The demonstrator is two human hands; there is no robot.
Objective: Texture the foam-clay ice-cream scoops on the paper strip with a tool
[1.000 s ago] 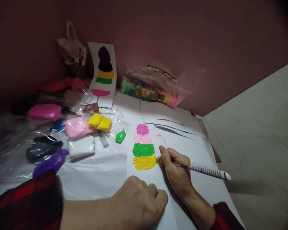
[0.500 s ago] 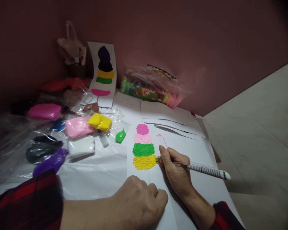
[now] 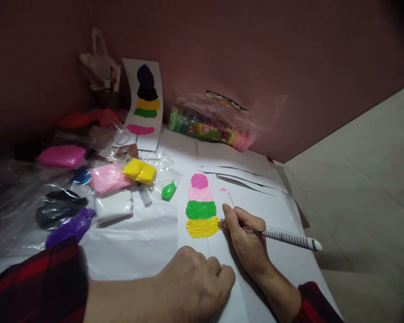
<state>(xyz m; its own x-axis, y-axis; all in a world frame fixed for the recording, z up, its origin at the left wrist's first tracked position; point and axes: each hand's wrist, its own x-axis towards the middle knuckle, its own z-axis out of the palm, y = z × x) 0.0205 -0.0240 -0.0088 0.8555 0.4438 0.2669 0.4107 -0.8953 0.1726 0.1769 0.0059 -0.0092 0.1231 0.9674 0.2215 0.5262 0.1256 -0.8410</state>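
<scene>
In my right hand (image 3: 247,237) is a fork (image 3: 289,238) with a zigzag-patterned white handle, and its tines touch the right edge of a yellow clay band (image 3: 202,228). Above that band on the white sheet (image 3: 185,240) are a green band (image 3: 201,209), a pale pink band (image 3: 200,194) and a darker pink round piece (image 3: 199,181). Ridged lines mark the yellow and green clay. My left hand (image 3: 197,280) rests closed in a fist on the lower part of the sheet, its fingertips hidden underneath.
Bagged clay lies at the left, including pink (image 3: 109,177), yellow (image 3: 139,171), white (image 3: 114,206) and purple (image 3: 70,228). A sheet with coloured clay bands (image 3: 144,107) leans on the wall. Beside it sits a clear bag (image 3: 215,130) of colourful pieces. A thin stick (image 3: 231,200) lies near my right thumb.
Both hands and the fork look almost the same as before. The whole view has shifted very slightly.
</scene>
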